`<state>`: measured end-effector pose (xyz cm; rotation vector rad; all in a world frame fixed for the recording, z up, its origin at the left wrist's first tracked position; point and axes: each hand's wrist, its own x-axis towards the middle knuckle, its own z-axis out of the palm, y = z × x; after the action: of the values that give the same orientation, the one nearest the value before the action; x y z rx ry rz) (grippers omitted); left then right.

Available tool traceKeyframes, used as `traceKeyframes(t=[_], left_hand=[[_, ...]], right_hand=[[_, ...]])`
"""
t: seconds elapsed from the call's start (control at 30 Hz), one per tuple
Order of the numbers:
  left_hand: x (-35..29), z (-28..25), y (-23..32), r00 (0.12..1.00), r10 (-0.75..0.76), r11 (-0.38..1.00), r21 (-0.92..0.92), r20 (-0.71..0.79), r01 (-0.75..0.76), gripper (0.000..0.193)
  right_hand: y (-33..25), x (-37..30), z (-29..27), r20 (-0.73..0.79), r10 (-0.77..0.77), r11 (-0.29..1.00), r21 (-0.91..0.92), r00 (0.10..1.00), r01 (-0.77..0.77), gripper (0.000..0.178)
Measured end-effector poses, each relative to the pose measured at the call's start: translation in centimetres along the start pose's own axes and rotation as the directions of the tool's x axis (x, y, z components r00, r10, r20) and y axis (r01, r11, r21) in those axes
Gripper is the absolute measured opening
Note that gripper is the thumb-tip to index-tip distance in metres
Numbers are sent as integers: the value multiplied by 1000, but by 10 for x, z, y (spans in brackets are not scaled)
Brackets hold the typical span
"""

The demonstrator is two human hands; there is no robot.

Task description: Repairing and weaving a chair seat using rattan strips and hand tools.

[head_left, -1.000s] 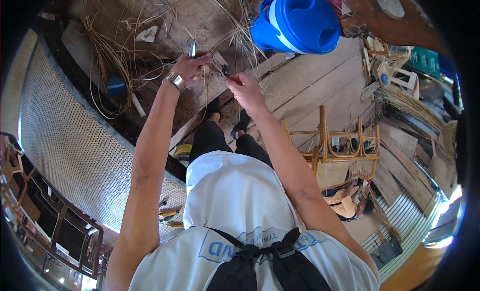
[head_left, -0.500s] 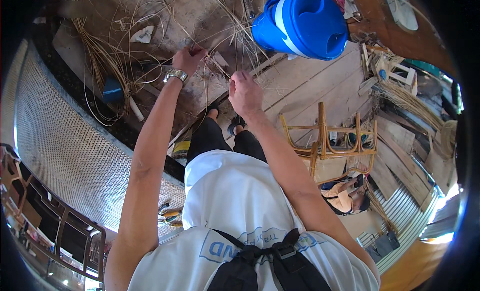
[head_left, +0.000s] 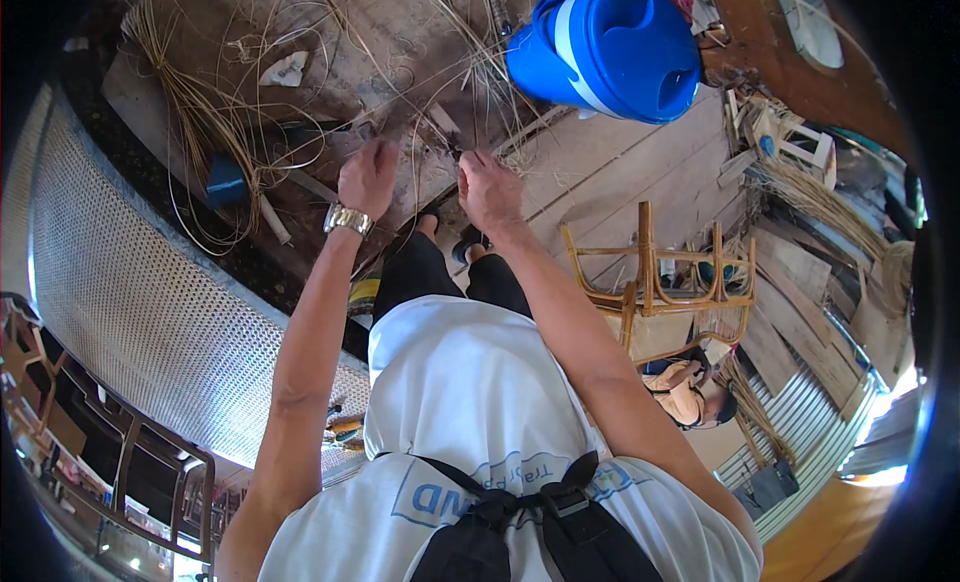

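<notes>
The white cotton shirt with blue lettering (head_left: 470, 372) is nearest, its lower edge cut off by the frame. Beyond it, the left hand (head_left: 368, 179), with a silver metal-banded watch (head_left: 349, 219) at its wrist, has drawn back toward the body since half a second ago; the right hand (head_left: 490, 190) has barely shifted. The shiny metal piece seen by the left hand a second ago no longer shows. Both hands' fingers are bent, their tips turned away, so I cannot tell whether they grip anything. Thin tan cane strands (head_left: 205, 117) lie beyond, bundled at left and scattered across the wooden floor (head_left: 620, 172); single ones blur near the hands. Farther off, the blue lidded plastic bucket (head_left: 640, 57) is clipped at the top.
</notes>
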<state>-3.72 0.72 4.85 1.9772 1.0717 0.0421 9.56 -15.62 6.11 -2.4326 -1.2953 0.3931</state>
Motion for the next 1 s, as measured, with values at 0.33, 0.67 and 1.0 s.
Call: traceKeyframes(t=[0.33, 0.67, 1.0], left_hand=[[11, 25, 18, 957, 112, 967, 190, 269, -166, 27], [18, 49, 16, 958, 50, 932, 333, 281, -146, 24], [19, 33, 23, 964, -26, 945, 320, 266, -63, 29]], right_hand=[[-1, -5, 8, 117, 422, 838, 328, 899, -436, 14], [41, -26, 13, 250, 477, 763, 358, 842, -538, 36], [193, -416, -91, 481, 812, 554, -453, 331, -699, 44]])
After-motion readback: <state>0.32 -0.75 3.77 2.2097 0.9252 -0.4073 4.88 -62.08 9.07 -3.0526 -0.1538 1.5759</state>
